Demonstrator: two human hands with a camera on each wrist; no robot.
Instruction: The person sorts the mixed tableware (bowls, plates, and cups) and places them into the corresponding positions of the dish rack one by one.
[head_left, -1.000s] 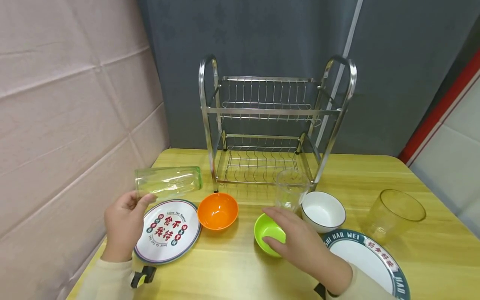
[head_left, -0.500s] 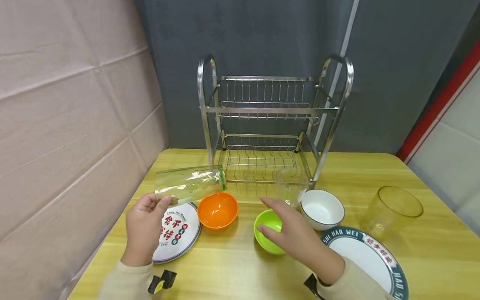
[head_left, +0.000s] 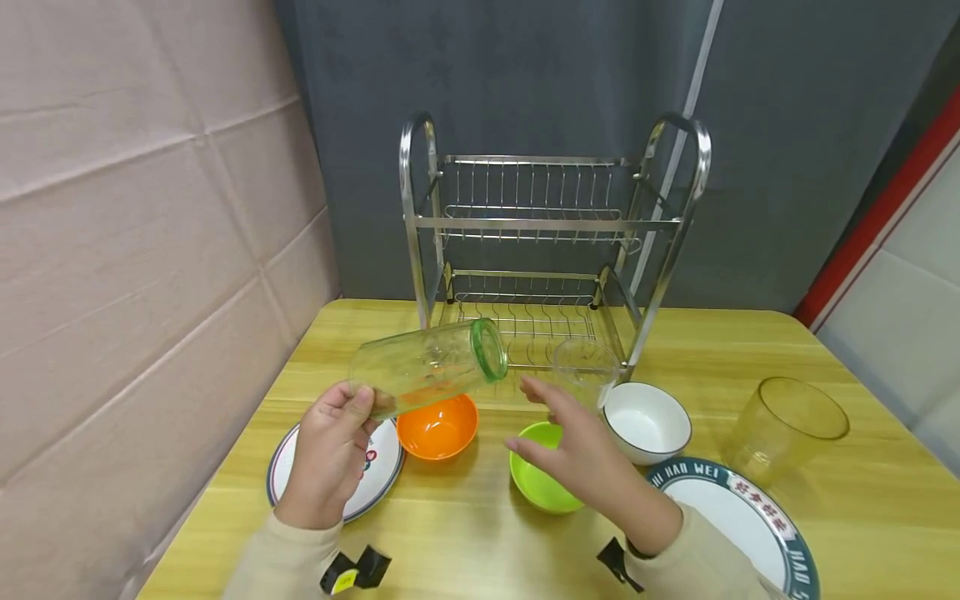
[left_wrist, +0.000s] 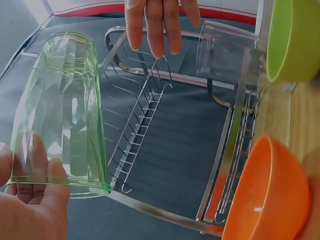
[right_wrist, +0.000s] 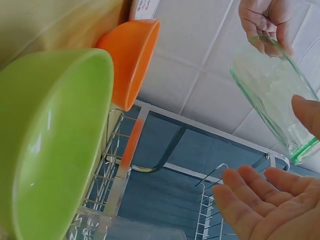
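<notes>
The left hand (head_left: 330, 454) grips the base end of a green-tinted glass (head_left: 427, 367), fingers and thumb curled round it, and holds it tipped nearly on its side in the air, mouth pointing toward 2 o'clock. The right hand (head_left: 581, 450) hovers with its fingers spread and relaxed, holding nothing, above a lime green bowl (head_left: 543, 487) on the counter (head_left: 465, 533); its fingertips (head_left: 528, 386) reach toward the glass's rim but seem just short of it, though the head view leaves this unsure. A printed plate (head_left: 367, 492) lies under the left hand, with an orange bowl (head_left: 437, 427) just beside it at 3 o'clock. Farther on stand a clear cup (head_left: 585, 371), a white bowl (head_left: 647, 421) and, well apart at 3 o'clock, a yellowish tumbler (head_left: 787, 425). A steel dish rack (head_left: 540, 242) stands at 12 o'clock.
</notes>
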